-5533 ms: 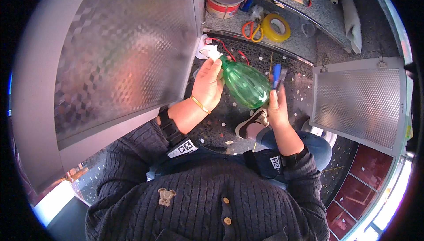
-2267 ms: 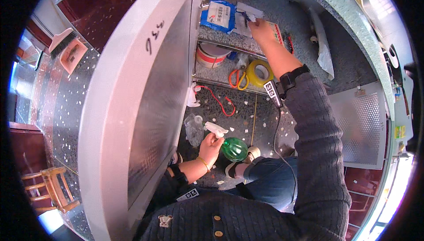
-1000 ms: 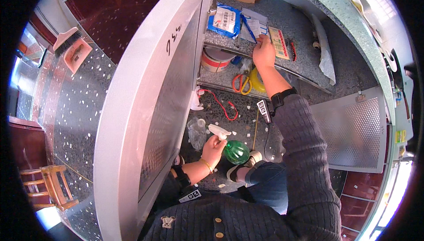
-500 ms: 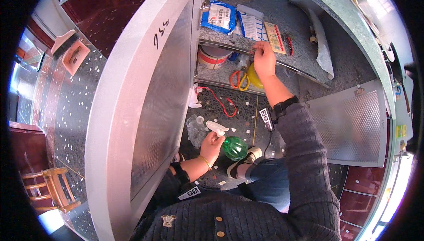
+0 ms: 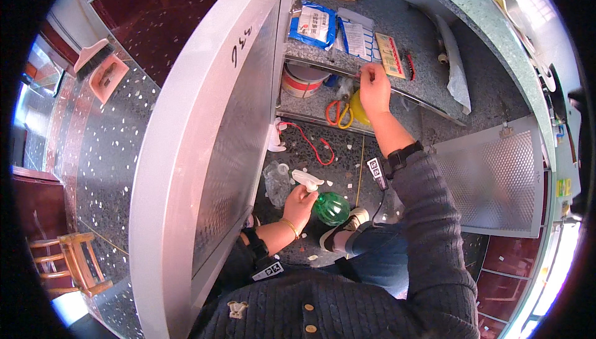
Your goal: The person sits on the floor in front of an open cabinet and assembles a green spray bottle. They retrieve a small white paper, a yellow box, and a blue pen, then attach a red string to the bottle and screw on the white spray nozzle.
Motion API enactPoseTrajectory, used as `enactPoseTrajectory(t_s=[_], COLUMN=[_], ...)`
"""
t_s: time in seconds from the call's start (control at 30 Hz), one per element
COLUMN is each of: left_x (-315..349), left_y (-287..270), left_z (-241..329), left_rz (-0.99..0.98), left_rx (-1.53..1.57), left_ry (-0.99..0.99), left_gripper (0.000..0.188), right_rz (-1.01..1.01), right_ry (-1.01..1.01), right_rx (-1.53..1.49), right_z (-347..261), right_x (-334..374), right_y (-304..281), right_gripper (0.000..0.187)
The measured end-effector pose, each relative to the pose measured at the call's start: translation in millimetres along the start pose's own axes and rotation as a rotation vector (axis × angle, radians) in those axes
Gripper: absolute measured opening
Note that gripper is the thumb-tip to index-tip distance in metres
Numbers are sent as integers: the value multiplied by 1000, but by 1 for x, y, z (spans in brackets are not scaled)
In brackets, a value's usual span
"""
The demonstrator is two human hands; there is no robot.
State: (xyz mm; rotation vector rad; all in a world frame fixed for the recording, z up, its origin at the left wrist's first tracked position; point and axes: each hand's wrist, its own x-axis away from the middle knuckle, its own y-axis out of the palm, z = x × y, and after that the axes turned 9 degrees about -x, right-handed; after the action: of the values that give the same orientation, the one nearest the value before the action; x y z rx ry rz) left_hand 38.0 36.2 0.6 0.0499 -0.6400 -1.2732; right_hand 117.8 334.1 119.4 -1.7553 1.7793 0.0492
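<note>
My left hand (image 5: pixel 299 208) is closed round the neck of a green spray bottle (image 5: pixel 332 208) with a white trigger head (image 5: pixel 307 180), low over the floor. At the front edge of the upper cupboard shelf (image 5: pixel 406 94) is my right hand (image 5: pixel 375 94), its fingers bent and pinched together. Whatever those fingers hold, if anything, is too small to make out. Beyond them on the shelf lie a cream card (image 5: pixel 390 54), a blue-and-white packet (image 5: pixel 355 36) and a blue package with a white label (image 5: pixel 313 24). Orange-and-yellow-handled scissors (image 5: pixel 339 114) hang below, beside a yellow round thing (image 5: pixel 359 108).
An open cupboard door (image 5: pixel 186 134) stands on my left, another door (image 5: pixel 490 177) on my right. A clear plastic bottle (image 5: pixel 277 184) and a red cord (image 5: pixel 313 144) are on the floor side. A round tin (image 5: pixel 303 82) sits on the lower shelf. A wooden chair (image 5: pixel 77 264) stands far left.
The view has shifted slightly, so the cupboard and its contents sit a little further right. My right hand's fingers have drawn closer together. The left hand keeps its hold on the spray bottle.
</note>
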Motion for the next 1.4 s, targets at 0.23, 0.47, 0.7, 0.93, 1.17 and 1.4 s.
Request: enactPoseTrajectory(t_s=[0.23,0.47,0.7,0.93,1.17,1.4], left_x=[2,3,7,-3,-13,-20], left_y=[2,3,3,-8,-31,-42], left_z=[3,8,11,-1,-22,-66], left_rz=[11,4,24,37,14,-133], left_rx=[-133,-28,-265,-307,-538,-1103], left_ry=[24,-4,-19,-12,160,301], left_gripper=[20,22,21,22,21,27], right_rz=[-74,-271,-216,-376,-270,-240], right_ry=[19,251,819,643,474,522], right_rx=[443,449,-1320,-1608,-1617,-1631], right_z=[-21,-27,-69,-123,-118,-113], right_x=[-65,-89,39,134,137,146], right_y=[33,26,-51,-116,-130,-142], right_gripper=[23,37,1,11,13,9])
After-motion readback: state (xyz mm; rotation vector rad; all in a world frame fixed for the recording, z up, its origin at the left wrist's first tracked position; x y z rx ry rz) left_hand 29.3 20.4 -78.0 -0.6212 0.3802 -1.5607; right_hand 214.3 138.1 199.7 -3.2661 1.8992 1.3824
